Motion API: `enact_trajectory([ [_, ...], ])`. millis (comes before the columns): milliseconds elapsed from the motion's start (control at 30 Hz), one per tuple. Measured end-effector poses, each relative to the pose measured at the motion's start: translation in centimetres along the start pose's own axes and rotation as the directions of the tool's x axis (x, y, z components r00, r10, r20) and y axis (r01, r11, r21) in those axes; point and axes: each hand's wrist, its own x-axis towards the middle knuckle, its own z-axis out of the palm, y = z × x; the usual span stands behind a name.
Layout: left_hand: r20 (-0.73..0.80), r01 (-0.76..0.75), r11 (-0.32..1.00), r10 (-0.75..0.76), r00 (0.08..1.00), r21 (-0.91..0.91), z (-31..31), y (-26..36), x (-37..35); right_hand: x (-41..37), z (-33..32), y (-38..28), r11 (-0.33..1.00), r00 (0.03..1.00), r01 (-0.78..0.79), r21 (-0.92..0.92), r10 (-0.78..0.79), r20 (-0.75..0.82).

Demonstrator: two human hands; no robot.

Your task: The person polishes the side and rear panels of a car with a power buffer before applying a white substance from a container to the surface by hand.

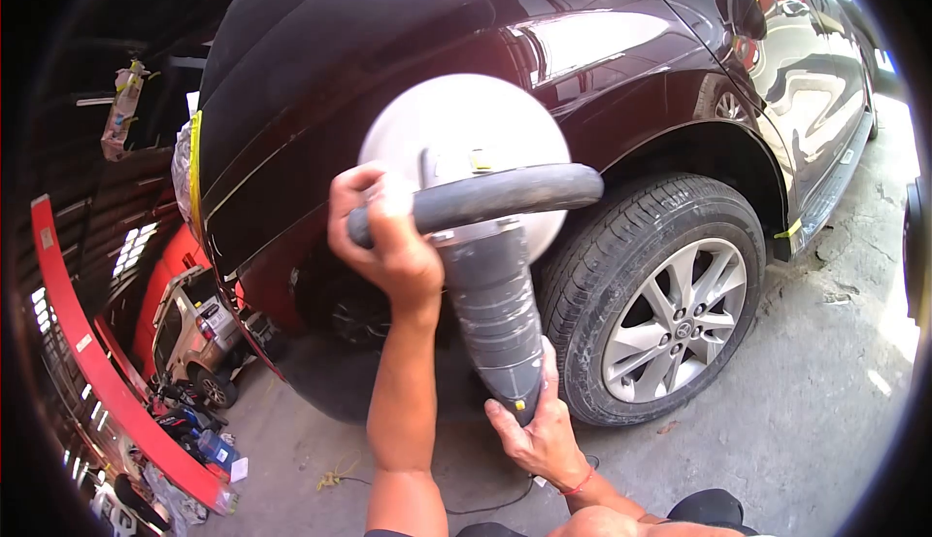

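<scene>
A grey car polisher [490,294] with a round white pad [461,115] is held against or close to the dark, glossy rear side of a car [330,110]; the pad's contact is hidden. My left hand [386,231] is wrapped round the left end of its black loop handle [515,187]. Lower down, my right hand [539,430] grips the tail end of the polisher body. A red string circles my right wrist. Whitish dust marks the tool and my fingers.
Right of the polisher is the car's rear wheel [670,328], close to my right hand. A cord [485,510] lies on the concrete floor. At left stand a red post [107,372], another vehicle [199,333] and a blue container [216,450]. Yellow tape edges the car's rear.
</scene>
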Motion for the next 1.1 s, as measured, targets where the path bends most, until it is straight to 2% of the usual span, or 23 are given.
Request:
enact_trajectory([
  [67, -0.145, -0.022, 0.996, 0.034, 0.989, 0.084, -2.9, 0.2, 0.3, 0.3, 0.9, 1.0, 0.997, 0.996, 0.053, -0.058, -0.049, 0.070],
  [133, -0.188, -0.080, 0.974, 0.121, 0.975, 0.212, -6.5, 1.0, 0.4, 0.4, 1.7, 1.1, 0.990, 0.980, 0.010, -0.139, 0.018, 0.197],
  [200, -0.267, -0.015, 0.995, 0.040, 0.963, 0.094, -11.3, 0.8, 0.6, 0.7, 2.9, 1.5, 0.978, 0.962, 0.131, -0.164, -0.086, 0.259],
  [333, -0.396, -0.072, 0.976, 0.149, 0.906, 0.204, -18.0, 2.0, 0.5, 1.7, 5.1, 2.3, 0.980, 0.869, 0.171, -0.100, -0.102, 0.484],
  [367, -0.502, -0.067, 0.956, 0.209, 0.839, 0.286, -18.4, 2.3, 0.5, 2.0, 5.6, 2.6, 0.978, 0.846, 0.186, -0.098, -0.109, 0.523],
  [400, -0.532, -0.058, 0.952, 0.217, 0.818, 0.300, -20.6, 2.2, 0.2, 2.3, 6.1, 2.9, 0.976, 0.820, 0.197, -0.092, -0.113, 0.561],
  [433, -0.624, -0.031, 0.953, 0.223, 0.749, 0.303, -21.4, 2.5, -0.1, 2.6, 6.3, 3.3, 0.979, 0.824, 0.180, -0.093, -0.098, 0.559],
  [467, -0.704, -0.008, 0.952, 0.233, 0.671, 0.307, -22.0, 2.8, -0.3, 3.0, 6.5, 3.7, 0.966, 0.785, 0.226, -0.125, -0.105, 0.611],
  [500, -0.698, 0.002, 0.946, 0.237, 0.676, 0.323, -23.6, 2.9, -1.0, 2.9, 6.8, 4.0, 0.951, 0.739, 0.274, -0.147, -0.110, 0.665],
  [567, -0.739, -0.008, 0.935, 0.285, 0.611, 0.354, -26.4, 2.5, -2.3, 2.6, 7.0, 4.4, 0.946, 0.717, 0.272, -0.179, -0.075, 0.694],
  [600, -0.736, -0.009, 0.933, 0.290, 0.611, 0.359, -27.0, 2.7, -2.7, 2.5, 7.1, 4.6, 0.934, 0.697, 0.278, -0.223, -0.036, 0.716],
  [733, -0.788, -0.020, 0.942, 0.292, 0.542, 0.336, -25.2, 2.7, -3.4, -0.7, 7.6, 5.6, 0.955, 0.762, 0.230, -0.188, -0.057, 0.645],
  [800, -0.671, 0.018, 0.941, 0.228, 0.706, 0.339, -24.8, 2.8, -3.8, -1.5, 7.1, 5.1, 0.954, 0.770, 0.210, -0.215, -0.026, 0.637],
  [833, -0.647, 0.014, 0.951, 0.200, 0.736, 0.310, -23.8, 2.8, -3.6, -1.7, 6.9, 5.0, 0.963, 0.802, 0.195, -0.188, -0.046, 0.595],
  [867, -0.648, 0.010, 0.953, 0.197, 0.736, 0.302, -22.5, 2.8, -3.2, -1.7, 6.6, 4.5, 0.971, 0.833, 0.179, -0.157, -0.065, 0.550],
  [967, -0.524, -0.012, 0.964, 0.155, 0.837, 0.266, -18.9, 2.9, -1.4, -0.3, 4.8, 2.4, 0.979, 0.844, 0.139, -0.152, -0.037, 0.536],
  [1000, -0.546, -0.040, 0.972, 0.163, 0.822, 0.231, -17.1, 2.9, -0.5, 0.3, 4.2, 1.8, 0.983, 0.850, 0.128, -0.129, -0.041, 0.525],
  [1067, -0.495, -0.078, 0.965, 0.197, 0.846, 0.250, -15.1, 2.5, 1.7, 2.3, 2.9, 0.2, 0.988, 0.849, 0.129, -0.081, -0.068, 0.525],
  [1100, -0.471, -0.049, 0.965, 0.171, 0.866, 0.259, -13.6, 2.6, 2.7, 3.1, 2.5, -0.3, 0.986, 0.857, 0.156, -0.057, -0.107, 0.504],
])
